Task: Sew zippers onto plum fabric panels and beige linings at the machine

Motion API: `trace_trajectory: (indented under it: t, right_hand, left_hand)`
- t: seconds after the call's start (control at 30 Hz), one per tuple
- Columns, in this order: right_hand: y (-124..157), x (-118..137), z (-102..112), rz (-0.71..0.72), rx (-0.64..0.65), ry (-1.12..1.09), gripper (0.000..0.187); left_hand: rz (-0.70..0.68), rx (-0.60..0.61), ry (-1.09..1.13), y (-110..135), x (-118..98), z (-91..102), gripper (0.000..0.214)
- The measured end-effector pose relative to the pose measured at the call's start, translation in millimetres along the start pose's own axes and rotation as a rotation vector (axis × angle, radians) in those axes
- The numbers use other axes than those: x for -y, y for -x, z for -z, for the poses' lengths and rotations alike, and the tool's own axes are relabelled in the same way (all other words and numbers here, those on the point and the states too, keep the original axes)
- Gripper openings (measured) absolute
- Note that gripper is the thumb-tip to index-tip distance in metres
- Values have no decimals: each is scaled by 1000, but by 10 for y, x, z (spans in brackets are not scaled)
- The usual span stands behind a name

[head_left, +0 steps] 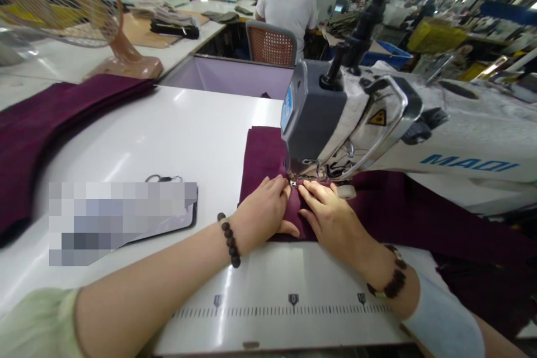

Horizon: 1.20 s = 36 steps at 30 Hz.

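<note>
Dark maroon fabric [262, 159] lies under the head of a sewing machine [319, 117] and trails off to the right. My left hand [264, 210] presses flat on the cloth just left of the presser foot [293, 183], fingers stretched out. On the other side of the foot, my right hand [331, 212] rests on the same fabric with its fingers extended and thumb apart. Both hands hold the cloth down against the bed without gripping it. The needle tip is too small to make out.
A phone [163, 221] with a ring lies on the white table [201, 140], left of my hands. Folded maroon fabric [62, 117] hangs over the left side. A fan [130, 56] stands behind it. Beyond a lilac bin [239, 78], a person [287, 3] sits facing away.
</note>
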State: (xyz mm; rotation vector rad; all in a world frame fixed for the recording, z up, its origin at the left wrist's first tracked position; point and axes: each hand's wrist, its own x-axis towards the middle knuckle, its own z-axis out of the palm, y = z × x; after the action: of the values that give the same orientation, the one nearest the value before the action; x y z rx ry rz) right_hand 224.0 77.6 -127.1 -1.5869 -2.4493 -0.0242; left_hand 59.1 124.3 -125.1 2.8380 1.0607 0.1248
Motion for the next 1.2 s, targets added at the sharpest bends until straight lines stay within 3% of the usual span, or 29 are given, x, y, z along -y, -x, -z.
trace_trajectory:
  t: [1.2]
  right_hand:
    - [-85, -22, -27, -15, -8, 78, 36]
  left_hand:
    - [-6, 17, 77, -81, 92, 68, 80]
